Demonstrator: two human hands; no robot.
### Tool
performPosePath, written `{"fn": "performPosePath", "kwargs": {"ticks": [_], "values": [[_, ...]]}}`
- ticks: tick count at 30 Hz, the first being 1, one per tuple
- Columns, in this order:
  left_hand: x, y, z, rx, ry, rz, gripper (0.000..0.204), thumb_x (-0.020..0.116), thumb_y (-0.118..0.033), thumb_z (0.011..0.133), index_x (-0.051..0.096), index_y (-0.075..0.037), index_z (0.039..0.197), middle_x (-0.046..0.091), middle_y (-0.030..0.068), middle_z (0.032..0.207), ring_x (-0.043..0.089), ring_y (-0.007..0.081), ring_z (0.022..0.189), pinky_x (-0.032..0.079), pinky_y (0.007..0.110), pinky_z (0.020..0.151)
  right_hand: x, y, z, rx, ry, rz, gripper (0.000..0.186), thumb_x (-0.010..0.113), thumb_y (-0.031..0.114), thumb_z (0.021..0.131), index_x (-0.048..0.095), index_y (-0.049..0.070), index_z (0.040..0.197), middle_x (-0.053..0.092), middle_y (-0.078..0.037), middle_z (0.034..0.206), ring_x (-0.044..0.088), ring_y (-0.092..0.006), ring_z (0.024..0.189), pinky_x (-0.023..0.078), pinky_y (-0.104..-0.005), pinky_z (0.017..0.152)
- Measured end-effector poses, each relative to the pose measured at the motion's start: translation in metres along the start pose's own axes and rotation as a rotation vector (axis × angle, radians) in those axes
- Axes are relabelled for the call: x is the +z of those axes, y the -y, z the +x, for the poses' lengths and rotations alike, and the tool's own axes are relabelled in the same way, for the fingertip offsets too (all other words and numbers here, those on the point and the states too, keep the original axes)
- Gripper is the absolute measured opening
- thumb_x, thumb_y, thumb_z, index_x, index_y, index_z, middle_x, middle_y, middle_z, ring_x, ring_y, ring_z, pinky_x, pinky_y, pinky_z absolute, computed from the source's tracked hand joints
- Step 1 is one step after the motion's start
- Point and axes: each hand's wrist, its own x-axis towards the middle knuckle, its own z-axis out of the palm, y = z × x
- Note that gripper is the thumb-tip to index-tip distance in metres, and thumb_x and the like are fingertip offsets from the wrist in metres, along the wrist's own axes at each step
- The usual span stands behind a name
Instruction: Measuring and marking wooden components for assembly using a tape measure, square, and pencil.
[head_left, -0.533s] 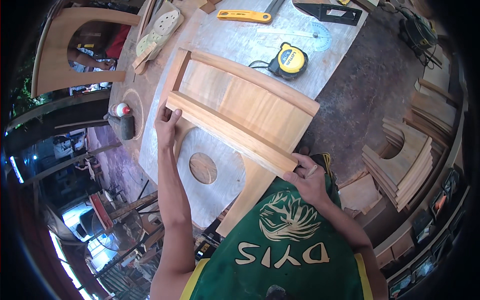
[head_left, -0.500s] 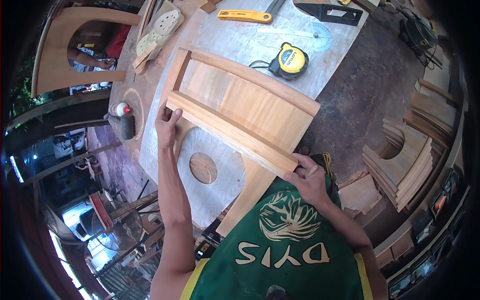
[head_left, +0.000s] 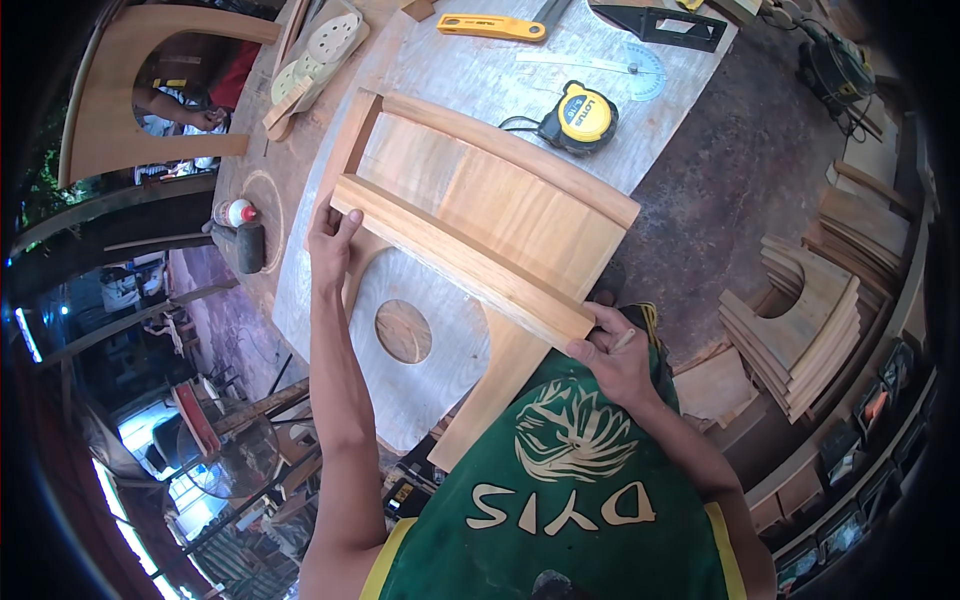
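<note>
My left hand [head_left: 335, 235] is closed round the left end of a pale wooden strip [head_left: 460, 255], thumb on its near face. My right hand [head_left: 613, 355] grips the strip's right end and also holds a thin pale stick [head_left: 623, 338], perhaps a pencil, between its fingers. The strip lies across a flat wooden panel [head_left: 530, 215] with raised edging along its far and left sides and a curved cutout toward me. Under it is a whitish board [head_left: 450, 345] with a round hole, on the workbench [head_left: 255, 150]. A yellow-and-black tape measure [head_left: 587, 117] rests just beyond the panel.
A yellow-handled tool [head_left: 490, 27], a clear protractor [head_left: 645, 70], sanding discs [head_left: 330, 40] and a glue bottle [head_left: 240, 212] are on the bench. Stacked curved pieces [head_left: 795, 320] and a black machine [head_left: 840, 60] stand right. Another person's hand [head_left: 205, 120] shows beyond an upright cut board [head_left: 100, 145], upper left.
The bench, panel and both my hands with the strip appear slightly higher and further left in the picture, like a small head movement. My grip looks the same.
</note>
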Motion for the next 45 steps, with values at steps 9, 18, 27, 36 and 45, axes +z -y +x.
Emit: {"fn": "performPosePath", "kwargs": {"ticks": [9,18,27,36,45], "values": [[0.001,-0.002,0.001,-0.006,0.015,-0.016,0.07,0.083,-0.02,0.097,0.051,0.003,0.154,0.068,0.0141,0.139,0.064,0.0208,0.128,0.044,0.036,0.115,-0.001,-0.001,0.0,0.009,-0.013,-0.039,0.06,0.085,0.012,0.094,0.058,-0.01,0.143,0.073,-0.007,0.111,0.059,0.0005,0.077,0.046,-0.0179,0.064],[0.001,-0.011,-0.005,0.004,0.008,0.085,0.071,0.083,-0.024,0.098,0.049,0.002,0.154,0.069,0.0153,0.134,0.064,0.0238,0.126,0.046,0.037,0.111,0.0,0.006,0.0,0.01,0.004,-0.087,0.059,0.085,0.013,0.094,0.059,-0.009,0.142,0.072,-0.008,0.116,0.059,0.0002,0.076,0.046,-0.0187,0.063],[-0.01,-0.008,0.0,0.302,-0.086,0.72,0.049,0.08,-0.043,0.097,0.071,-0.007,0.128,0.06,0.0221,0.131,0.059,0.0398,0.126,0.048,0.049,0.109,-0.004,0.01,0.002,-0.001,0.018,-0.277,0.057,0.084,0.016,0.096,0.06,-0.008,0.142,0.075,-0.006,0.112,0.046,0.0026,0.067,0.038,-0.0185,0.058],[0.009,-0.057,-0.019,0.208,0.036,1.008,0.071,0.085,-0.049,0.09,0.069,0.003,0.136,0.055,0.0278,0.151,0.057,0.0415,0.138,0.05,0.047,0.113,-0.002,0.013,0.002,0.008,-0.012,-0.238,0.059,0.087,0.02,0.093,0.064,-0.005,0.14,0.072,-0.002,0.105,0.047,0.0019,0.068,0.041,-0.0199,0.058],[0.044,-0.064,-0.026,0.045,0.284,1.092,0.165,0.092,-0.082,0.049,0.023,0.029,0.151,0.025,0.0537,0.157,0.036,0.0587,0.151,0.039,0.049,0.124,-0.003,0.007,0.003,0.013,-0.011,-0.187,0.057,0.087,0.018,0.092,0.065,-0.006,0.139,0.072,-0.004,0.105,0.051,0.0014,0.07,0.044,-0.0199,0.059]]}}
